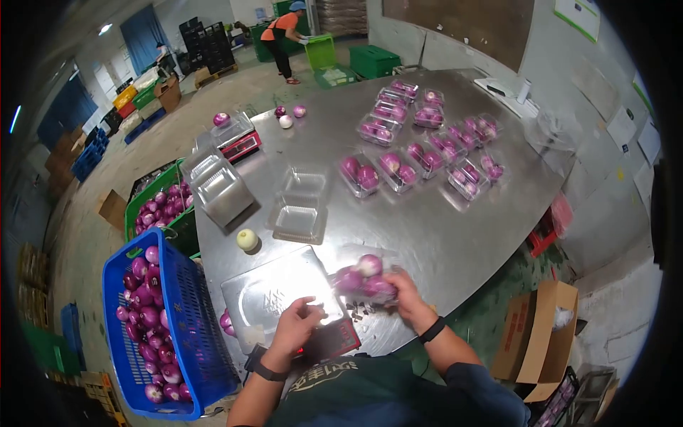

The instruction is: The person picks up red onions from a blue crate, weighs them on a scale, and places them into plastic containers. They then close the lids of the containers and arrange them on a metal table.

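Note:
My right hand (408,296) grips the side of a clear plastic clamshell box (388,257) that holds several peeled purple onions (370,265). The box is beside the scale's right edge, low over the steel table. Over the near part of the digital scale's metal plate (267,288), my left hand (299,324) is empty, its fingers loosely bent and apart. Below that hand shows the scale's red front (340,339). Bits of onion skin (361,309) lie between my hands. A pale peeled onion (247,240) sits beyond the plate, near an open, unfilled clamshell box (299,217).
Several filled onion boxes (398,173) stand across the steel table (420,238). Stacked clear boxes (215,186) and a second scale (240,146) are at its left edge. A blue crate of onions (183,334) stands left; a cardboard box (546,341) right. A person (282,37) bends far off.

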Action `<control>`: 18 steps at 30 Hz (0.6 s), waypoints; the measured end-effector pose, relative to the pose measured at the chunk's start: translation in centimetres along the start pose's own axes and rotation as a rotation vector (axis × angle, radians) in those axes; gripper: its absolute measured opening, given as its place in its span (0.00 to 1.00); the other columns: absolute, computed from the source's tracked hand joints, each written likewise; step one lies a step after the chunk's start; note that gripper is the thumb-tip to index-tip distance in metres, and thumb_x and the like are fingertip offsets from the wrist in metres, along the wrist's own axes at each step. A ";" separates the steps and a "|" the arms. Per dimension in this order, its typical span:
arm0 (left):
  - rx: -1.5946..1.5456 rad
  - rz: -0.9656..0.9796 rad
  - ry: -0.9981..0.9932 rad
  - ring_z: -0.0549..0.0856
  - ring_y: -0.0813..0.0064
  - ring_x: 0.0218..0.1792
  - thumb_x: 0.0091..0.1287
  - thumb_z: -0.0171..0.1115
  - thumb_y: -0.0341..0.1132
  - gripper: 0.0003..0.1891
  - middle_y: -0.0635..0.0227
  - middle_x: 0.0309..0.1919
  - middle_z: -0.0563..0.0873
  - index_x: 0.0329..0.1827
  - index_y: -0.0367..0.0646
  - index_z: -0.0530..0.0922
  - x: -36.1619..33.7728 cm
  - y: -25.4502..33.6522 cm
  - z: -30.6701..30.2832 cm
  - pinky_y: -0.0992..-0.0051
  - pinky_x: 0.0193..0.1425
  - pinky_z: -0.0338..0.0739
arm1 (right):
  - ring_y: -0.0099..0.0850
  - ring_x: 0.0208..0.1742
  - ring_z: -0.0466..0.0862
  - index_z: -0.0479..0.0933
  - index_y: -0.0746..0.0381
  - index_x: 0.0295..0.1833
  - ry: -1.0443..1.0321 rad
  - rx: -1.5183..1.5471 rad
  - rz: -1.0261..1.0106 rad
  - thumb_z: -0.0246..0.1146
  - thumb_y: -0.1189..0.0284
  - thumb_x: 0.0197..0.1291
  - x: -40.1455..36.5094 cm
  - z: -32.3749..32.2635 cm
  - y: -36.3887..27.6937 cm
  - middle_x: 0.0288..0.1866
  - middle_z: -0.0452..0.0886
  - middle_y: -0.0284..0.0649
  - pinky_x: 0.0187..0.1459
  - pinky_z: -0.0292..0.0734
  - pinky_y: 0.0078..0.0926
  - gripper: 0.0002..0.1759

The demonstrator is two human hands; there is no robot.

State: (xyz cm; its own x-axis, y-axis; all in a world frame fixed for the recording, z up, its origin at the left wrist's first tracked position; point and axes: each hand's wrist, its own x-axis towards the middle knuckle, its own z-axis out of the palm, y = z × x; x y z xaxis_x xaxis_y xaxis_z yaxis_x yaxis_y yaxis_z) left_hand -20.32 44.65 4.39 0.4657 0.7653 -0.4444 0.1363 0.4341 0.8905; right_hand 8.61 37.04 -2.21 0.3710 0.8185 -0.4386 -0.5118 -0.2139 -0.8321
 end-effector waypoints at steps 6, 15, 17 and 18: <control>-0.010 0.110 0.048 0.84 0.82 0.37 0.70 0.72 0.30 0.18 0.67 0.42 0.89 0.61 0.34 0.80 -4.3 3.4 -0.9 0.80 0.39 0.78 | 0.29 0.28 0.85 0.79 0.56 0.59 0.263 0.119 0.016 0.63 0.45 0.68 9.0 -13.4 -5.4 0.41 0.87 0.35 0.17 0.74 0.24 0.28; 0.021 0.315 0.563 0.86 0.79 0.41 0.70 0.69 0.25 0.14 0.66 0.45 0.88 0.58 0.34 0.82 -14.9 6.2 -7.7 0.78 0.43 0.83 | 0.33 0.50 0.86 0.82 0.67 0.61 0.481 -0.624 -0.483 0.73 0.67 0.60 16.3 -8.3 -7.4 0.52 0.87 0.44 0.55 0.80 0.33 0.25; 0.046 0.295 0.687 0.85 0.80 0.42 0.69 0.69 0.23 0.15 0.68 0.44 0.87 0.57 0.34 0.82 -17.8 6.6 -9.2 0.78 0.46 0.82 | 0.35 0.51 0.88 0.84 0.66 0.58 0.256 -0.691 -0.541 0.73 0.67 0.59 17.5 -3.8 -5.1 0.50 0.89 0.46 0.56 0.81 0.34 0.22; 0.081 0.285 0.737 0.85 0.81 0.42 0.69 0.69 0.24 0.14 0.69 0.43 0.87 0.57 0.34 0.82 -19.5 6.6 -10.2 0.78 0.48 0.81 | 0.37 0.51 0.88 0.84 0.66 0.56 0.147 -0.733 -0.599 0.73 0.67 0.59 16.4 0.6 -4.6 0.51 0.89 0.47 0.56 0.82 0.34 0.22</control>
State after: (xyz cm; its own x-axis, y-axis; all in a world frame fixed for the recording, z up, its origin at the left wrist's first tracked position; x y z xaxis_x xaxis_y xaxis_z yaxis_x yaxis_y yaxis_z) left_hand -37.44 37.49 17.92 -0.2029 0.9714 -0.1236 0.1750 0.1601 0.9715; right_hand 16.60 51.80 -5.36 0.5329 0.8359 0.1317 0.3885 -0.1034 -0.9156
